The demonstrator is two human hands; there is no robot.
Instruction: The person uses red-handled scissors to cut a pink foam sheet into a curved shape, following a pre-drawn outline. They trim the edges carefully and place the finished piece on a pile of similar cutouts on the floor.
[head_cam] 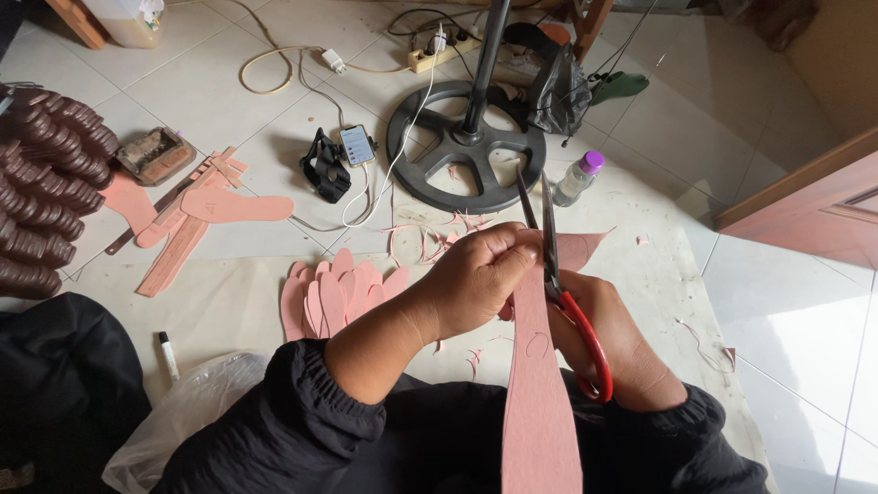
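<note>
Pink sheet material (540, 402) is being held up over the lap as a long strip, and it is being gripped near its upper end by the left hand (471, 279), whose fingers are being closed tightly around the strip's edge. Red-handled scissors (562, 293) are being held in the right hand (613, 352), with the fingers being passed through the red loops; the blades are being kept narrowly apart and pointed away from the body, just beside the strip's right edge. An outline is being shown faintly on the strip below the left hand.

On the pale mat (229, 311) spread over the tiled floor, a fan of pink sole-shaped cutouts (334, 297) is being kept just left of the left forearm, near the mat's middle. Thin pink trimmings (439, 233) are being left scattered toward the mat's far edge, close to the black round stand base (466, 146). A clear bottle with a purple cap (578, 177) is being kept at the mat's far right corner. A phone (358, 144) is being left on the tiles beyond the mat.
</note>
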